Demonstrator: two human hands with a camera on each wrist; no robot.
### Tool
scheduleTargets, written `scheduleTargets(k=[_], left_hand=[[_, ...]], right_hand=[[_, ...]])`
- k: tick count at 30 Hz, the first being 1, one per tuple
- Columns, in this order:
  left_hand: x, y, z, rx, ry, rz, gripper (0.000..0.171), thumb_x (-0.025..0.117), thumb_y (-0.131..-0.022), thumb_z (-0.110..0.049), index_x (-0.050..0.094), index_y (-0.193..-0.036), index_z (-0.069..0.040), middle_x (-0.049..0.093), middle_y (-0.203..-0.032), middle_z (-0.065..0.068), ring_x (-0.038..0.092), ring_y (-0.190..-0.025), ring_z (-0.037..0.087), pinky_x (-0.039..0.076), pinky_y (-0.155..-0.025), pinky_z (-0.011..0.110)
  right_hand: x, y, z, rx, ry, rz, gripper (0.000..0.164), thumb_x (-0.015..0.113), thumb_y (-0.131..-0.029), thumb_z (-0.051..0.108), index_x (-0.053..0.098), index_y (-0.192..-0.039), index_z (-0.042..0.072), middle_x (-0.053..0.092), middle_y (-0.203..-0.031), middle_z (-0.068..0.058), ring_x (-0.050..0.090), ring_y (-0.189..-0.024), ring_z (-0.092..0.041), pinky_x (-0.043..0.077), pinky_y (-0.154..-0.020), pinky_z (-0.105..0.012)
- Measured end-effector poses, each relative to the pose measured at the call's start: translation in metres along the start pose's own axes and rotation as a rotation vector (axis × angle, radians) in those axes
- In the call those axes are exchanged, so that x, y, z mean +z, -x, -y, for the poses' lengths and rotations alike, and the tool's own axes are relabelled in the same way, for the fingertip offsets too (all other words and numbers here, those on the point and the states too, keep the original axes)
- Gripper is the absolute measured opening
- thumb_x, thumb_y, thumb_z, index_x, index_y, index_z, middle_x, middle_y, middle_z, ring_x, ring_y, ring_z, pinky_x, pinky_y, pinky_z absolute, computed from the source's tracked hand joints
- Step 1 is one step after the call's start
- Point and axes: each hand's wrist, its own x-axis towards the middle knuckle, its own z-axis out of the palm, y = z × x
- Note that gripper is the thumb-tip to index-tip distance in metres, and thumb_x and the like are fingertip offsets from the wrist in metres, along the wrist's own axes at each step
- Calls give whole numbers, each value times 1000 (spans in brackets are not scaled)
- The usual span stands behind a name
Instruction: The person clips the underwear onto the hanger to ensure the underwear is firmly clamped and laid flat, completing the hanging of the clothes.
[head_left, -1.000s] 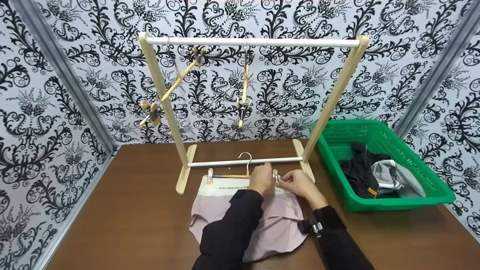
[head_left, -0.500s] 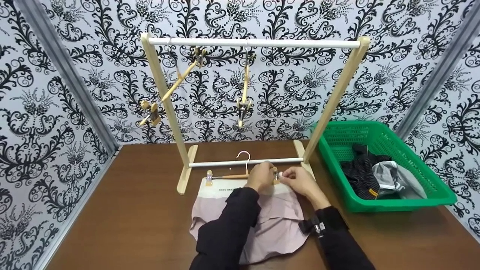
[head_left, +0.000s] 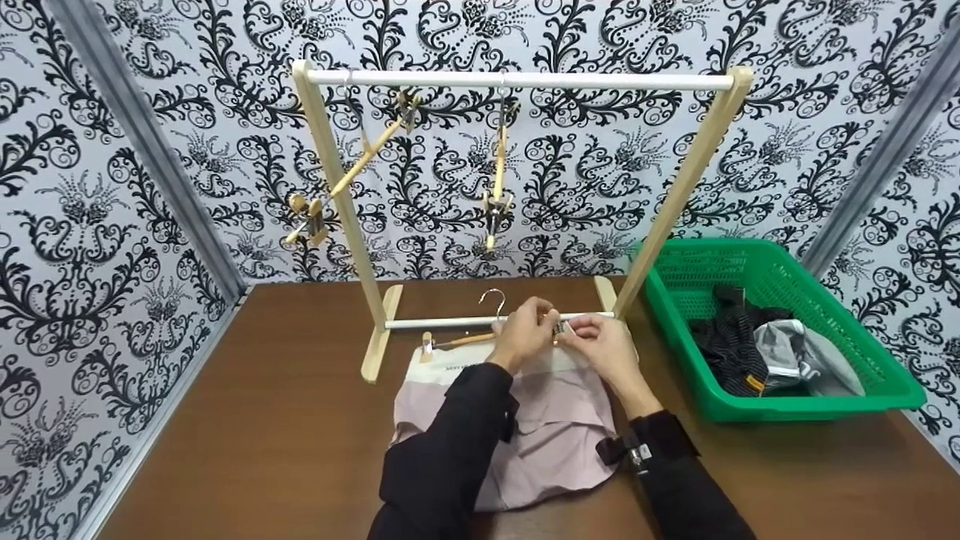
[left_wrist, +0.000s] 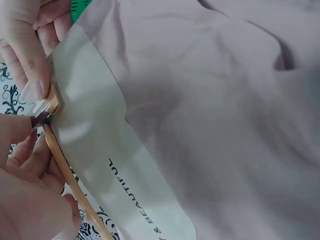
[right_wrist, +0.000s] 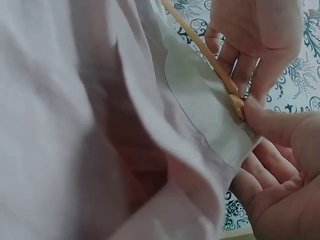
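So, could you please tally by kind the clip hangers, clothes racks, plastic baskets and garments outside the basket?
Wooden clip hangers: 3
Wooden clothes rack: 1
Green plastic basket: 1
Pink-and-cream garment outside the basket: 1
Total: 6

Booth-like setting: patterned walls (head_left: pixel 570 180), grey posts (head_left: pixel 142 135).

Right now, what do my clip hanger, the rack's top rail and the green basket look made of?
Clip hanger: likely wood, from its smooth tan finish; its shiny hook, probably metal. Top rail: smooth white, perhaps coated metal or plastic. Green basket: probably moulded plastic, semi-glossy, with regular perforations.
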Motion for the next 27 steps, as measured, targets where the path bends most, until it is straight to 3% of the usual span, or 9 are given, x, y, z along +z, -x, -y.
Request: scheduleTargets(k=[3,8,14,19,23,27], left_hand=[[-4,1,-2,-36,18,33,36,46,-107,-35,66,-125,-10,71,-123,6,62,-117,26,23,-107,59],[-7,3,-4,-83,-21,50,50,35,-108,-45,70,-94,-13,74,-105,4,65,-109,27,21,-105,59],[-9,3,-7,-95,19,24,47,37,-108,-45,71,-105,-14,73,-112,5,64,-113,27,19,-107,61],[-9,2,-11,-99,58,3,41,35,-109,-41,66,-102,-14,71,-107,5,62,-114,27,16,-108,66],[-8,1,-11,-104,70,1,40,34,-109,-39,65,-101,-15,70,-104,3,62,-114,26,17,-108,65],[-9,0,-12,-108,94,-3,40,34,-109,-39,64,-99,-15,66,-93,2,63,-109,25,15,-109,64]], right_hand=[[0,-1,1,-15,19,-22,26,83,-84,10,74,-102,-6,76,-94,-18,74,-87,-25,52,-69,-16],[0,0,4,-52,7,-13,22,81,-85,3,75,-103,-8,75,-94,-19,73,-84,-23,54,-70,-17],[-6,1,8,-53,24,30,22,79,-88,5,75,-106,-5,75,-100,-18,74,-91,-26,55,-74,-20],[-15,2,10,-65,52,89,23,75,-91,7,74,-111,-6,75,-104,-18,73,-97,-29,53,-73,-19],[-18,3,10,-67,61,152,17,72,-93,8,76,-103,-6,76,-95,-15,70,-78,-20,50,-61,-19],[-21,4,10,-60,38,230,17,71,-93,7,75,-100,-7,74,-83,-13,58,-59,-12,46,-51,-21]])
